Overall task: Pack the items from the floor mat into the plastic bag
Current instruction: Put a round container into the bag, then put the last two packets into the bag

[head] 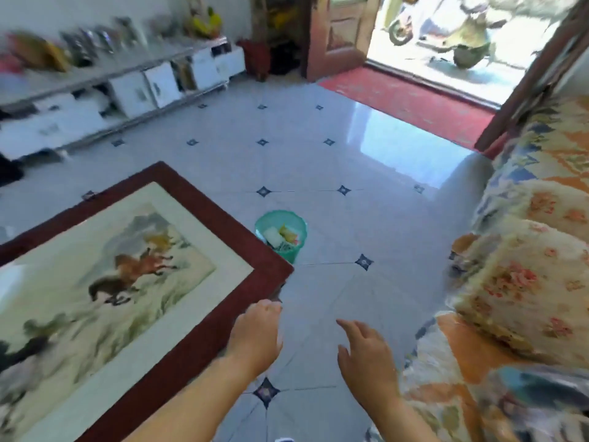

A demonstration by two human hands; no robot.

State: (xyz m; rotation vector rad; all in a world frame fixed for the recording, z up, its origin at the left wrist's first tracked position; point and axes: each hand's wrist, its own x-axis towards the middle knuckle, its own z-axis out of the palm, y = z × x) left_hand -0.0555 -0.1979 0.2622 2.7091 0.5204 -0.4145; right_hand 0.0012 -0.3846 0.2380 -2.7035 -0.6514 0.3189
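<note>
No floor mat with items and no plastic bag shows in the head view. My left hand (256, 331) hangs over the tiled floor beside the corner of a low table (204, 333) with a dark red frame and a horse painting on top; its fingers are curled down and hold nothing. To its right, my right hand (366, 355) is held above the floor with relaxed, spread fingers and is empty. The view is motion-blurred.
A small green bin (298, 250) with wrappers in it stands on the floor by the table's far corner. A patterned sofa with floral cushions (522, 282) runs along the right. A white low cabinet (95, 100) lines the left wall. A red doormat (404, 100) lies before the open door.
</note>
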